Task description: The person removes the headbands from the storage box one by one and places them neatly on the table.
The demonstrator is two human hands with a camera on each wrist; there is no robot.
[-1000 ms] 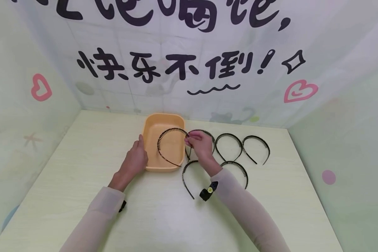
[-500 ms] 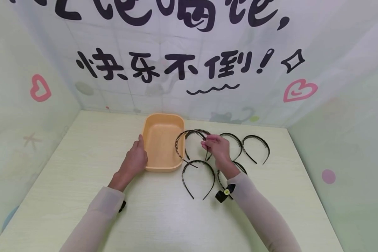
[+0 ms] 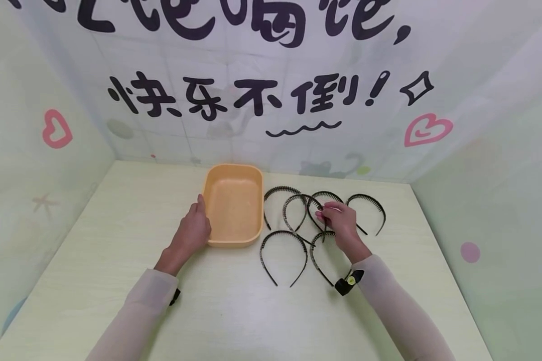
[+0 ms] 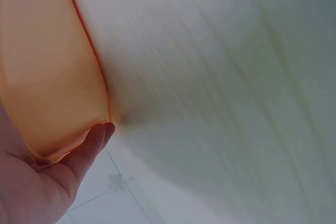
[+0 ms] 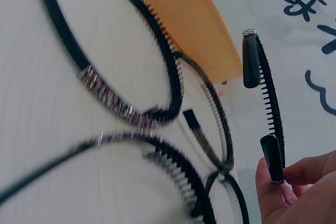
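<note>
My right hand (image 3: pixel 341 223) pinches one end of a black toothed headband (image 5: pixel 252 66) and holds it raised above the others. Its loop overlaps the back middle headband (image 3: pixel 327 193) in the head view. Near it on the table lie the back left headband (image 3: pixel 282 188), the back right headband (image 3: pixel 381 210), the front left headband (image 3: pixel 282 232) and the front right headband (image 3: pixel 313 263), partly covered by my right hand and wrist. My left hand (image 3: pixel 189 228) grips the left side of an orange plastic tray (image 3: pixel 235 205), with nothing inside it. In the left wrist view, fingers (image 4: pixel 86 153) press its outer wall.
The pale wood-grain table (image 3: pixel 235 311) runs toward me in front of the tray and headbands. A printed white backdrop (image 3: pixel 235 135) stands close behind the tray, and side panels close off left and right. A black strap (image 3: pixel 348 283) sits on my right wrist.
My right hand has carried the pinched headband rightward, from over the tray to above the headbands on the table. My left hand stays on the tray, which has not moved.
</note>
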